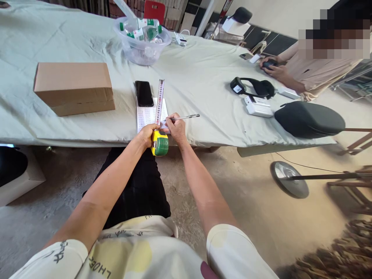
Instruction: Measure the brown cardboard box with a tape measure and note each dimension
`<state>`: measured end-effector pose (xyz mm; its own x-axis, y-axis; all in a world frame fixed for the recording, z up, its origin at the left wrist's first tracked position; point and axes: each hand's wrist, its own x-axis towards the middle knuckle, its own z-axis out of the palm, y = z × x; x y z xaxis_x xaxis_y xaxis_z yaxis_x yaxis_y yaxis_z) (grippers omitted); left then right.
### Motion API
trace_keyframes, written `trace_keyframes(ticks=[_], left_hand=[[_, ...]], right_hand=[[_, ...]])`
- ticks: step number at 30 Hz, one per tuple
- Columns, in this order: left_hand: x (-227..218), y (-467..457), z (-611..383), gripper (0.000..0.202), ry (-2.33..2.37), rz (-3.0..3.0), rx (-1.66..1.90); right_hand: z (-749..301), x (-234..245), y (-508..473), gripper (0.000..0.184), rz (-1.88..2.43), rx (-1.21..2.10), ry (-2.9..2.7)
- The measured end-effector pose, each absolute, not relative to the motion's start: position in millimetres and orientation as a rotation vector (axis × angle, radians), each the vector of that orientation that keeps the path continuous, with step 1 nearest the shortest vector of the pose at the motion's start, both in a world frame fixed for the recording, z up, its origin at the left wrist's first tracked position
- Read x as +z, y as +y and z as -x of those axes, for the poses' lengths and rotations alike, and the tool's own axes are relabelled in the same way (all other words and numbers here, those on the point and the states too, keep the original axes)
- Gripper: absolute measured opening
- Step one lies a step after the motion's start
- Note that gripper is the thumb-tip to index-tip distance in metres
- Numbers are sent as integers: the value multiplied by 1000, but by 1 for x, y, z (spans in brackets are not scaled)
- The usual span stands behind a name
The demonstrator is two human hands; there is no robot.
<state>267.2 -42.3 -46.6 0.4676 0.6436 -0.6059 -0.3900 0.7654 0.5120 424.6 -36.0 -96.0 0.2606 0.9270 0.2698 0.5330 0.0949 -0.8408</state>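
My left hand (147,135) is closed on a yellow and green tape measure (160,144) at the table's front edge. Its blade (159,102) is pulled out and lies away from me across a sheet of paper (143,118) with rows of writing. In my right hand (176,128) is a pen (186,117), held near the blade's right side; the pen's tip is hard to make out by the fingers. A black phone (144,93) rests on the paper's far left part, left of the blade.
A cardboard box (75,89) stands to the left. Behind is a clear plastic basin (139,50) with bottles. To the right lie a black headset (252,87), a white device (258,106) and a dark case (309,119). Another person (319,69) holds a dark object at the far right.
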Motion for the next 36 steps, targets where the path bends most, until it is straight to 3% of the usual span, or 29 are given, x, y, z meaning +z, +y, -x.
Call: trace_keyframes(ticks=[36], left_hand=[[-47,-41,-266,35,862,-345,635]], right_hand=[[-422,-91,-37,10,1599,511,-1318]])
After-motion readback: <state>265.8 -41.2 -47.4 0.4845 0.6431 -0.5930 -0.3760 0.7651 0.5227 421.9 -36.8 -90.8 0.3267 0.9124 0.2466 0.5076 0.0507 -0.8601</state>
